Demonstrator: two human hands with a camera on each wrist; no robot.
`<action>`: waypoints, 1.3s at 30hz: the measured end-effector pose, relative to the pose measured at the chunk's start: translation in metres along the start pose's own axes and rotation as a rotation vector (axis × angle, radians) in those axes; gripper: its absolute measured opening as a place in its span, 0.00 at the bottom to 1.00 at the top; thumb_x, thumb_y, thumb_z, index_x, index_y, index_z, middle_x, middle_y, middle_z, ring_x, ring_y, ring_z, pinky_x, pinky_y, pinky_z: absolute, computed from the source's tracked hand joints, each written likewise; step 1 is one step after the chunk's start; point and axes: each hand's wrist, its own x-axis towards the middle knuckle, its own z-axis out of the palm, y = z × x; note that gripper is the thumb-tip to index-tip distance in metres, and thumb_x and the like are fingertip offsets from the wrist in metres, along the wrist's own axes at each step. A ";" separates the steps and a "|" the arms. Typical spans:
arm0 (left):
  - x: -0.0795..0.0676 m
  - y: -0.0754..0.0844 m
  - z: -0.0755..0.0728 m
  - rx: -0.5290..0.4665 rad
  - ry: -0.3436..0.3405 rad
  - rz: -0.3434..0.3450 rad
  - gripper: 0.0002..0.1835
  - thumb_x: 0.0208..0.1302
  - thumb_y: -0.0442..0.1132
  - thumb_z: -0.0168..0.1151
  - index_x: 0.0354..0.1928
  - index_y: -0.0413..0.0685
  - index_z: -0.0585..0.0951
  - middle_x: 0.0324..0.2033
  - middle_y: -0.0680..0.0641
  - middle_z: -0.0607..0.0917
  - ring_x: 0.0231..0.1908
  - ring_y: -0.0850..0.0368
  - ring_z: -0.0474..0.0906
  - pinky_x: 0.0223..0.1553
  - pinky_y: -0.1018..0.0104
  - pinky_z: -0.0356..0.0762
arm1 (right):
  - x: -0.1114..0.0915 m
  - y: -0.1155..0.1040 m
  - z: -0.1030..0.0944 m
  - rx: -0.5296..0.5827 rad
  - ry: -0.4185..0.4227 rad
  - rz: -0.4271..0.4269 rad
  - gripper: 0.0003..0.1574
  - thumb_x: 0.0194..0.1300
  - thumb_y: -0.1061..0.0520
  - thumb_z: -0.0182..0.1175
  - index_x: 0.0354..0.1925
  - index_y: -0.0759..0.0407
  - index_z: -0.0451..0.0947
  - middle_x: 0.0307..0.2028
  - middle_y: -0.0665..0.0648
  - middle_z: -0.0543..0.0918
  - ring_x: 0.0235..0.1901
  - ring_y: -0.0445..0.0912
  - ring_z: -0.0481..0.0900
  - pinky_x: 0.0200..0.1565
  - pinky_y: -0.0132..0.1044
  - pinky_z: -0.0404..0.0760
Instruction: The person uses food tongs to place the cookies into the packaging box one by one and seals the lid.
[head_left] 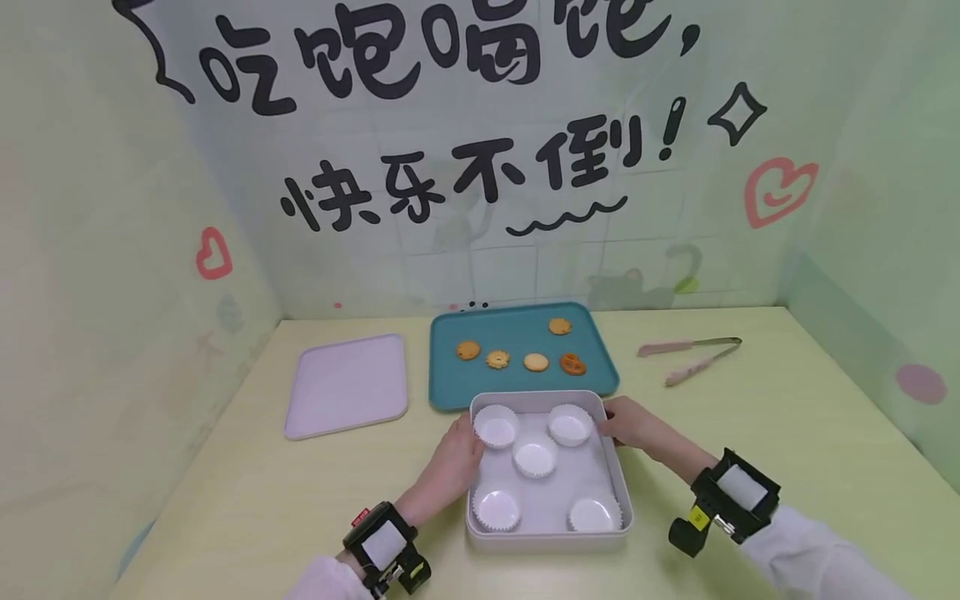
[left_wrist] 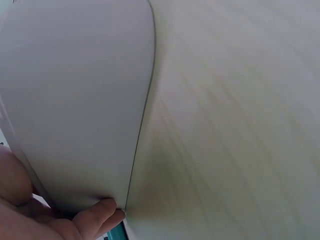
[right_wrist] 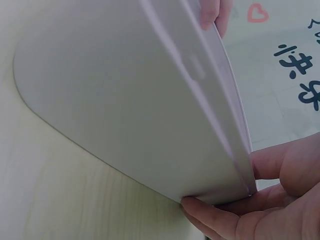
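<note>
A pale lilac, rectangular box (head_left: 550, 543) with a raised rim stands on the table, holding several white fluted paper cups (head_left: 535, 457). My left hand (head_left: 442, 462) grips its left side near the far corner. On the opposite side my right hand (head_left: 636, 423) holds the wall, also toward the far corner. The left wrist view has the box's smooth outer wall (left_wrist: 75, 100), with fingertips pressed against it low down. In the right wrist view, the right thumb lies over the rim (right_wrist: 240, 135) and the fingers against the outer wall.
Behind the box lies a teal tray (head_left: 450, 387) with several biscuits (head_left: 536, 362) and a pretzel-shaped one (head_left: 573, 364). A flat lilac tray (head_left: 348, 387) is at the left. Tongs with pink handles (head_left: 693, 358) lie at the back right. Printed sheets (head_left: 465, 275) wall in the table.
</note>
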 end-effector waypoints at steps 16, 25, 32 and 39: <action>-0.004 0.004 0.001 -0.035 0.005 -0.073 0.26 0.66 0.29 0.44 0.62 0.17 0.56 0.54 0.21 0.67 0.56 0.33 0.65 0.56 0.44 0.66 | 0.010 0.012 -0.045 0.067 -0.017 0.012 0.25 0.66 0.62 0.51 0.53 0.84 0.67 0.42 0.72 0.80 0.39 0.50 0.80 0.42 0.41 0.82; 0.001 0.002 0.001 -0.056 0.017 -0.053 0.26 0.66 0.29 0.43 0.62 0.17 0.55 0.57 0.21 0.64 0.59 0.32 0.61 0.59 0.43 0.63 | 0.018 0.059 -0.126 -0.497 0.213 -0.206 0.34 0.53 0.61 0.66 0.52 0.84 0.67 0.46 0.82 0.73 0.46 0.69 0.71 0.45 0.57 0.74; 0.008 -0.007 0.000 -0.088 0.013 -0.041 0.26 0.68 0.30 0.41 0.63 0.18 0.54 0.60 0.22 0.61 0.62 0.33 0.57 0.62 0.44 0.59 | 0.034 0.084 -0.140 -0.624 0.197 -0.399 0.34 0.45 0.51 0.71 0.54 0.51 0.79 0.44 0.78 0.77 0.28 0.56 0.71 0.25 0.37 0.68; 0.012 -0.012 0.006 -0.178 0.045 -0.040 0.25 0.68 0.30 0.40 0.63 0.18 0.56 0.61 0.23 0.61 0.62 0.33 0.56 0.62 0.43 0.57 | 0.045 0.096 -0.143 -0.781 0.188 -0.347 0.40 0.48 0.45 0.69 0.58 0.58 0.74 0.47 0.81 0.72 0.42 0.71 0.69 0.37 0.59 0.76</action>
